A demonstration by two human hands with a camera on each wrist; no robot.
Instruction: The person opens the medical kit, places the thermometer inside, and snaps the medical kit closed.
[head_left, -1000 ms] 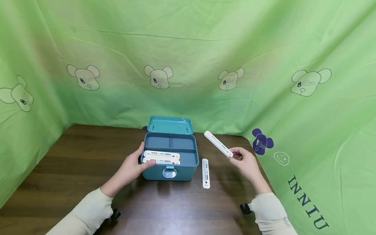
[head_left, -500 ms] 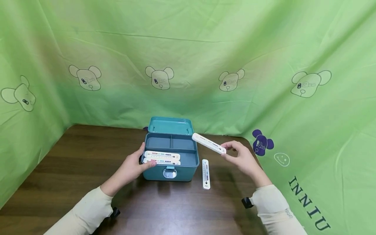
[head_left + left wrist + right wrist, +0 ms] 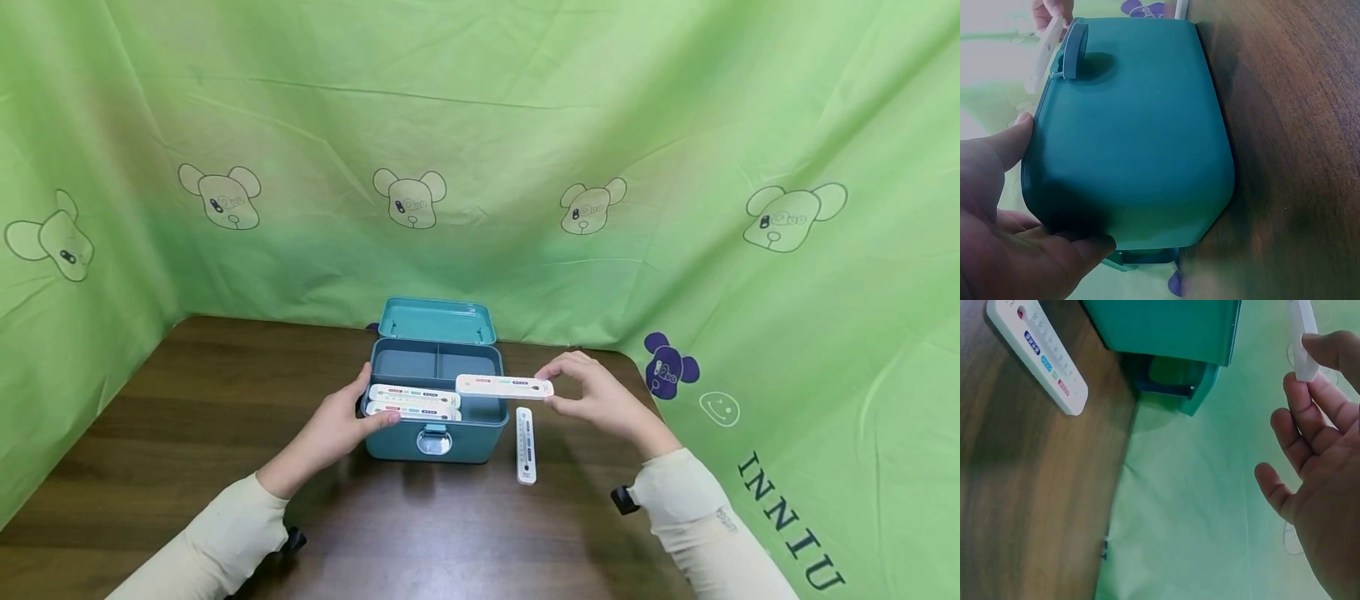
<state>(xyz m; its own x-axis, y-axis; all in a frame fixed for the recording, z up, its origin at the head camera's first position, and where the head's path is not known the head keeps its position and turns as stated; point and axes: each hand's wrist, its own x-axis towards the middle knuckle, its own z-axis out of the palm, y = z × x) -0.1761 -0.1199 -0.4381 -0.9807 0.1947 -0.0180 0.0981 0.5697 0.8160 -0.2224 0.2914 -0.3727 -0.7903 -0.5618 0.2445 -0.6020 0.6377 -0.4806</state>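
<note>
A teal storage box (image 3: 429, 443) stands on the table with its lid (image 3: 438, 321) tipped back. At its left front corner my left hand (image 3: 341, 423) grips it, thumb over the front rim and fingers along the side. Two white thermometers (image 3: 414, 396) lie in the front compartment at the left, partly covered by that thumb. Between thumb and fingertips my right hand (image 3: 600, 402) pinches the end of another white thermometer (image 3: 504, 387), held level over the box's right side. One more thermometer (image 3: 1041, 356) lies on the table to the right of the box.
Behind the front compartment, a divider splits the box into two smaller compartments (image 3: 403, 360). A clear latch (image 3: 433, 442) sits on the box's front. The brown wooden table (image 3: 465, 533) is bordered by a green printed cloth (image 3: 480, 267) at the back and sides.
My right hand has brought its thermometer leftward, from right of the box to over it, turning it from slanted to nearly level. The left hand stays on the box.
</note>
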